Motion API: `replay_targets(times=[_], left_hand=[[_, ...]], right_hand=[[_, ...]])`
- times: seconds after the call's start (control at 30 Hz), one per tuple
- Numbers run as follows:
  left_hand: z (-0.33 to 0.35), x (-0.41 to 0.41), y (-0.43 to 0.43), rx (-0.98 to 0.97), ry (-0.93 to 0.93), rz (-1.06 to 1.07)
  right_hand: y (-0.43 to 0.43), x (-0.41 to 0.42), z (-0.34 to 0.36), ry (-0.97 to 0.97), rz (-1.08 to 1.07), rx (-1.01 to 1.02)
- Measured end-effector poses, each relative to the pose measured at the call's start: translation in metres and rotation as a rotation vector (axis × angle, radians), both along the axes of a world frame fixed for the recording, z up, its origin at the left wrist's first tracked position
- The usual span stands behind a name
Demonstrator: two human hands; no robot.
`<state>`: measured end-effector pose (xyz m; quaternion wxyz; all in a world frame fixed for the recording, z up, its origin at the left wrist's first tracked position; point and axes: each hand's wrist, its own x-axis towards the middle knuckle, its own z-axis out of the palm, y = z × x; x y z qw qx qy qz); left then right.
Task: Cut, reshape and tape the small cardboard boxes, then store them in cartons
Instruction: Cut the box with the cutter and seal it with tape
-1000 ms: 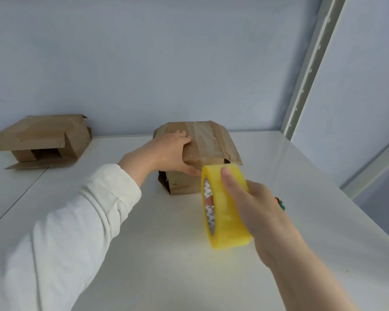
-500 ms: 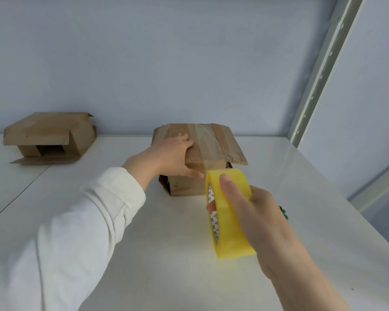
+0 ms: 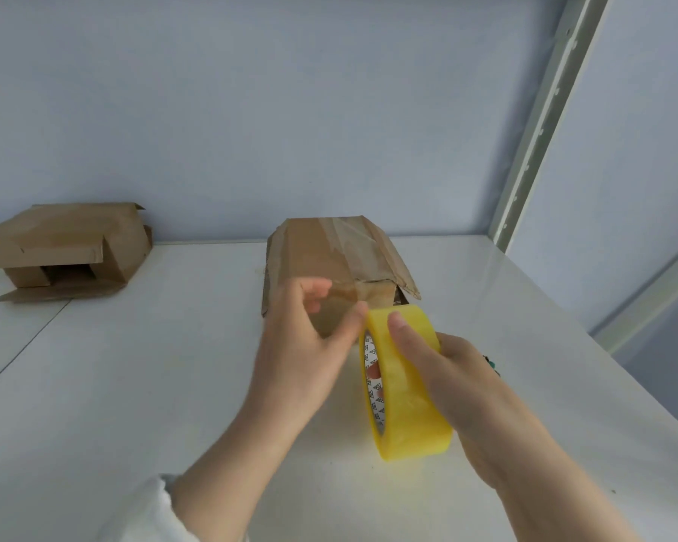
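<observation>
— Behind the hands on the white table (image 3: 134, 385), what's up with that small cardboard box (image 3: 329, 252)? I only see half of it

— it sits mid-table, toward the back wall (image 3: 251, 111). glossy tape strips run over its top and a flap juts out at its right corner. the lower front is covered by the left hand (image 3: 302, 346), which is smeared with blur: fingers half curled, thumb tip right at the rim of the yellow tape roll (image 3: 404, 385). can't tell if it's pinching a tape end or just touching

— and the other one?

— right hand (image 3: 458, 377) grips the roll on edge, forefinger laid over the outer face, skin showing through the core hole. can't tell whether the roll touches the table

— any brand?

— the core has rows of little triangle marks, too small to read. a dark green-and-red bit (image 3: 491, 363) peeks out behind the right hand, mostly hidden, no idea what it is. second cardboard box (image 3: 63, 244) is far left by the wall, squashed, one flap flat on the table, its left end at the frame edge. white sleeve (image 3: 145, 510) is cut off at the bottom
</observation>
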<state>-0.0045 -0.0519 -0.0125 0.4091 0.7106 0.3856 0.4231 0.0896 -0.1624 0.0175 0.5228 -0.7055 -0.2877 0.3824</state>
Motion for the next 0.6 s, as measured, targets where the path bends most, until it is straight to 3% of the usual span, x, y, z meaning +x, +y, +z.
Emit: replay_targets(times=[0.07,0.1,0.13,0.23,0.3,0.4,0.6], left_hand=[[-0.003,0.012,0.000,-0.423,-0.047,-0.195],[-0.003,0.017,0.004,-0.465,-0.009,-0.251],[-0.003,0.020,0.007,-0.396,0.039,-0.226],[0.006,0.013,0.024,0.480,0.205,0.088],[0.014,0.007,0.038,0.756,0.434,-0.052],[0.009,0.010,0.058,0.649,0.801,-0.179],[0.012,0.027,0.071,0.635,0.765,-0.054]], right_hand=[[-0.002,0.004,-0.001,0.042,0.030,0.006],[-0.004,0.007,-0.002,0.081,0.054,0.012],[-0.007,0.009,-0.002,0.134,0.090,0.020],[-0.015,0.015,-0.008,0.226,0.229,0.081],[-0.018,0.016,-0.014,0.214,0.278,0.134],[-0.015,0.016,-0.018,0.151,0.304,0.196],[0.015,0.010,-0.017,0.055,0.161,0.210]])
